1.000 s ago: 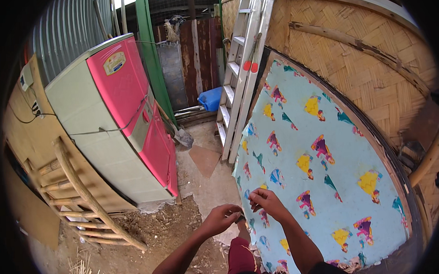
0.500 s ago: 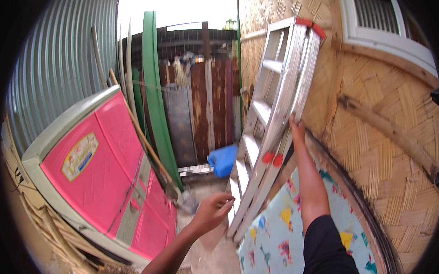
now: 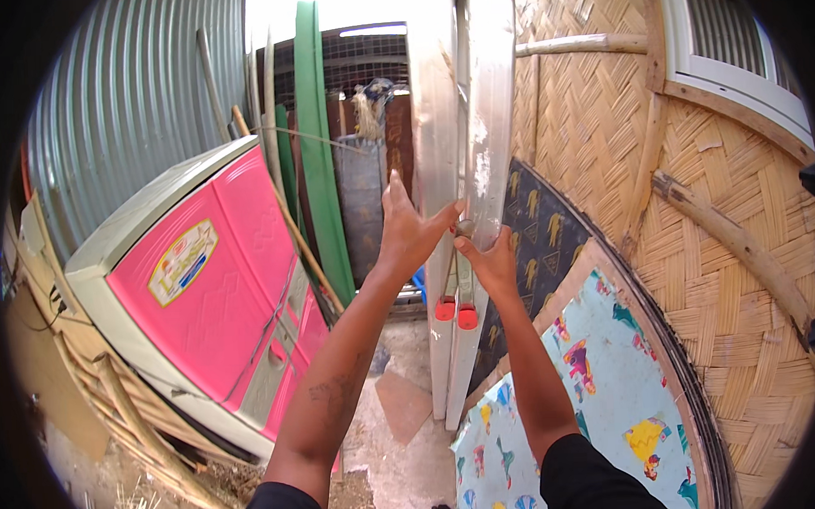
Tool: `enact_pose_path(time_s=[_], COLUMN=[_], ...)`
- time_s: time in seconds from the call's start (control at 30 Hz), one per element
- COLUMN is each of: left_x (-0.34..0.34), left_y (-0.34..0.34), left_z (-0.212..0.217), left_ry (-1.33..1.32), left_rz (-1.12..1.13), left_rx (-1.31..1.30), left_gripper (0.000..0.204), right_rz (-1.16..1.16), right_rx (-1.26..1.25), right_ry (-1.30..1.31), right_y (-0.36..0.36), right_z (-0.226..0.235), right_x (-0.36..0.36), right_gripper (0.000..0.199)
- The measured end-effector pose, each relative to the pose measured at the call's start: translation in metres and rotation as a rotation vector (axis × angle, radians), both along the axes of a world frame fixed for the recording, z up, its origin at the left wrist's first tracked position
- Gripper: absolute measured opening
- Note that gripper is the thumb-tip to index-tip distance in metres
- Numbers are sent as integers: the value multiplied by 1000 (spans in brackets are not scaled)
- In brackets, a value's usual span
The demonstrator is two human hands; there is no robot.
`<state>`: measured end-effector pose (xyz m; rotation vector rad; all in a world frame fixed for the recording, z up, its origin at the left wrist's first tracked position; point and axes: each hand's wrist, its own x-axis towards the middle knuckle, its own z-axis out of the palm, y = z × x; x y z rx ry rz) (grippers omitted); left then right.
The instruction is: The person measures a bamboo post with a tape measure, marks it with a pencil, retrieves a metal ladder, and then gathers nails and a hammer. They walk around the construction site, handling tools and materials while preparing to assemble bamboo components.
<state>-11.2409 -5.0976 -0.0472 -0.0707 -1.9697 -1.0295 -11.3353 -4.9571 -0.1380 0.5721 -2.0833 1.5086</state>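
Note:
A folded aluminium stepladder (image 3: 484, 90) stands upright before me, its narrow side facing me. Red caps top its rails, and two red plastic pieces sit lower down. My left hand (image 3: 413, 226) is at the left rail with fingers spread upward, its thumb reaching across to the gap between the rails. Around the right rail, a bit lower, my right hand (image 3: 492, 262) is closed, thumb in front near the gap. Its other fingers are partly hidden by the rail.
Left stands a pink and grey cabinet (image 3: 215, 279) by corrugated metal sheeting (image 3: 142, 93). A green post (image 3: 317, 150) rises behind it. On the right are a woven bamboo wall (image 3: 591, 113), a patterned light-blue sheet (image 3: 600, 373) and a dark printed sheet (image 3: 540, 236).
The stepladder has gone from leaning right to upright, turned edge-on and closer. My left hand has risen to its rail; my right hand has moved left along with it.

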Motion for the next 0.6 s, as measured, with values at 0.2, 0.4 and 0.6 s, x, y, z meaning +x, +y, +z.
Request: enact_pose_path(time_s=[0.2,0.4,0.6], left_x=[109,283,505], left_y=[1,-30,-59], left_z=[-19,-100,-215], left_ry=[-36,120,-291], left_rz=[682,591,930], left_rx=[-98,-51,-321], left_gripper=[143,118,66], right_rz=[-96,497,637], right_rx=[63,69,-216], right_ry=[252,493,149], right_y=[-77,-49,-106], right_z=[-27,-63,-56], right_x=[168,260,66], right_gripper=[82,58,26])
